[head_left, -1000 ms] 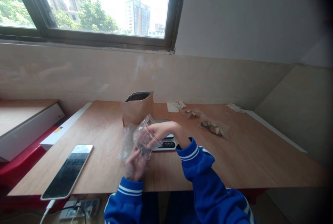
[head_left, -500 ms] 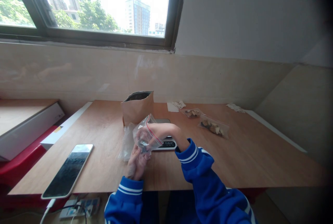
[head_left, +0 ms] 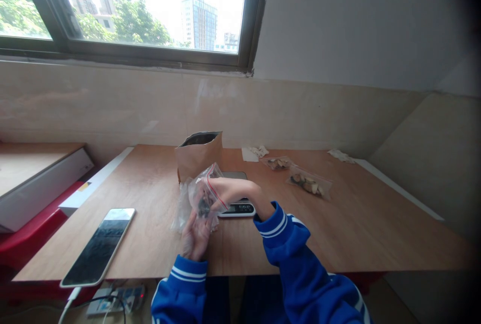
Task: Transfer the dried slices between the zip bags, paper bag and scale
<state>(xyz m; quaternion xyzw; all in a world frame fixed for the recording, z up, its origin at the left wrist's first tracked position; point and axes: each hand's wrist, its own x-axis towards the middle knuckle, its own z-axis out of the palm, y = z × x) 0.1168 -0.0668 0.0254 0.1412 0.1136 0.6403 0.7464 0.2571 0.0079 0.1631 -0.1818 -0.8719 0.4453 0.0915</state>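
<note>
zip bag contents (head_left: 204, 207) too blurred

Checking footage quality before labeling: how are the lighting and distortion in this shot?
Head view: the window is blown out white, the table edge bows from wide-angle distortion, the top right corner falls dark, and the phone screen shows glare near its top.

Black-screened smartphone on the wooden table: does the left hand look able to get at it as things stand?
Probably yes: the left hand lies close beside the smartphone with nothing between them, though it is now against the clear zip-top plastic bag.
</note>
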